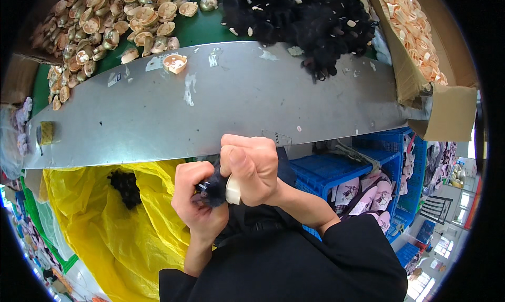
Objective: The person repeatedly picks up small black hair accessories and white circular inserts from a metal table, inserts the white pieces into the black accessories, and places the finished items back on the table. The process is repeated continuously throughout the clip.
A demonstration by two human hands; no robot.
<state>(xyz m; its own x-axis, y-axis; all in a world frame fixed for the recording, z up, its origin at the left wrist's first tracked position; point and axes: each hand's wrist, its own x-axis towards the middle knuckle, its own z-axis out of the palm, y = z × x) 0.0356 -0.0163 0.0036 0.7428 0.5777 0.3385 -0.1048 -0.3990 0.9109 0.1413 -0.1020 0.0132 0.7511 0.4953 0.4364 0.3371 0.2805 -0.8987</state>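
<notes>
Just past the near edge of the metal worktop, my two hands meet in front of my body. My left hand (194,199) is closed around a small black furry piece (213,191) with a shiny black part on it. Closed fingers of my right hand (251,168) grip a cream plastic piece (233,190), pressed against the furry piece. How the two pieces join is hidden by my fingers. A single peach plastic shell (175,63) lies apart on the worktop (231,107).
Many similar shells (142,18) are heaped at the far left, black furry pieces (305,23) at the far centre-right. A carton (405,65) of peach strips stands far right. Below the worktop are a yellow bag (126,239) with black pieces inside and blue crates (336,170). A tape roll (45,133) sits left.
</notes>
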